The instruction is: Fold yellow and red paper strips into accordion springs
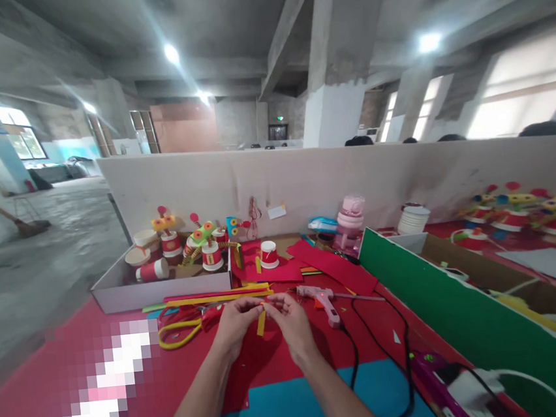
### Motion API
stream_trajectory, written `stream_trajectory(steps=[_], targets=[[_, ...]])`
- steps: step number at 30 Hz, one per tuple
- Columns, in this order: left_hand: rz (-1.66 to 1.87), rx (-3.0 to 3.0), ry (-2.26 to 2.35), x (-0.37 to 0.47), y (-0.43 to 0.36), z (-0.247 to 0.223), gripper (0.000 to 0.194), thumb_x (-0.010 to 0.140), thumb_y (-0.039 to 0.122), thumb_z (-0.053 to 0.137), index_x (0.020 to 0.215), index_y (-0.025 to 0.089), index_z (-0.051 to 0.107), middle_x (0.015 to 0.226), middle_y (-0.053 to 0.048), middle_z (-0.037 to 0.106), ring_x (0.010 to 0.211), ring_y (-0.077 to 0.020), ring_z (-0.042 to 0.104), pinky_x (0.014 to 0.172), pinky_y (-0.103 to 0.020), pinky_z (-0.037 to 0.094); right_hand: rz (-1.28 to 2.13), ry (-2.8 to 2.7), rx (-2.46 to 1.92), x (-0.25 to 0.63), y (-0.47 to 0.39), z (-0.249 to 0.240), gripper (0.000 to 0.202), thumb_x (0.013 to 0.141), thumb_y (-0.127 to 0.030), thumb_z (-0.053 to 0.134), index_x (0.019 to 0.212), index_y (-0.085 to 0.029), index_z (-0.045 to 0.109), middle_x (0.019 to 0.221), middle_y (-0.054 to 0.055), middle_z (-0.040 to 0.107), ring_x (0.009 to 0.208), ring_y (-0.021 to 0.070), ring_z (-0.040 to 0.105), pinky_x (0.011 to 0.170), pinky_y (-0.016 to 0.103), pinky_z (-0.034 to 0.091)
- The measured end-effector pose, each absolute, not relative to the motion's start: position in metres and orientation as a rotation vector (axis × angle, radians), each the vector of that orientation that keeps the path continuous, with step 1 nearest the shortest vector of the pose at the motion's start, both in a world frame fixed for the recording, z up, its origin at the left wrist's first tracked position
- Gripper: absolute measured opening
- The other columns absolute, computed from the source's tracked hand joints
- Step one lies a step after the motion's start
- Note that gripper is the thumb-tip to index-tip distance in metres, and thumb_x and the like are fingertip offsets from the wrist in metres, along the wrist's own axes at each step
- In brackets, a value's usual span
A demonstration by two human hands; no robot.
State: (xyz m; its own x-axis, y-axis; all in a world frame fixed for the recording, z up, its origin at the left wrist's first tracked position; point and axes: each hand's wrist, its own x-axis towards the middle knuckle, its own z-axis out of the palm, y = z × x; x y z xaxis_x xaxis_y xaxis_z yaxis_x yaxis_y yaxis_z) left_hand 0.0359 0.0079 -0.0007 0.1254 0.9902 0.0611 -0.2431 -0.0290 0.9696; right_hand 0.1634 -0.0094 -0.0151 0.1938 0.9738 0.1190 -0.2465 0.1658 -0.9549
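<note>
Both hands meet over the red table near the middle of the view. My left hand [238,324] pinches the end of a small yellow paper strip [261,323], which hangs down between the hands. My right hand [290,322] has its fingertips closed on the same strip, touching the left fingertips. A pink glue gun [320,301] lies just right of my right hand. Scissors with yellow handles [181,334] lie left of my left hand. Behind the hands are long yellow paper strips [218,298] and a red and white paper cup [268,254].
A white box [163,293] with decorated cups stands at the back left. To the right are a green-sided box [445,310], a black cord [408,353] and a purple power strip [440,383]. Blue sheets [278,412] lie in front.
</note>
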Motion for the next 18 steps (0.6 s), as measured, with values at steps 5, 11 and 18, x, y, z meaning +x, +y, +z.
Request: stream_trajectory(steps=[5,11,18], targets=[[1.329,0.987,0.918,0.046,0.006,-0.007,0.023,0.053,0.026,0.082,0.072,0.015,0.074,0.067,-0.004,0.069,0.059,-0.0114,0.056,0.062,-0.024,0.043,1.250,-0.883,-0.907,0.158,-0.010,-0.024,0.037,0.062,-0.048,0.077,0.082,-0.017,0.071,0.072,0.005,0.070,0.069,0.0203,0.064,0.063,0.031,0.050],[1.340,0.933,0.877,0.048,0.005,-0.008,0.026,0.051,0.025,0.083,0.073,0.014,0.073,0.067,-0.003,0.068,0.060,-0.0097,0.054,0.062,-0.023,0.043,1.337,-0.813,-0.796,0.160,-0.008,-0.025,0.030,0.060,-0.043,0.080,0.072,-0.016,0.071,0.069,0.004,0.070,0.065,0.0179,0.064,0.068,0.031,0.050],[1.343,1.046,0.878,0.048,0.003,-0.007,0.027,0.057,0.026,0.082,0.079,0.015,0.071,0.067,-0.001,0.065,0.060,-0.0094,0.052,0.061,-0.022,0.042,1.151,-0.888,-0.945,0.169,-0.002,-0.030,0.030,0.058,-0.043,0.080,0.070,-0.016,0.072,0.065,0.003,0.069,0.065,0.0173,0.061,0.064,0.030,0.048]])
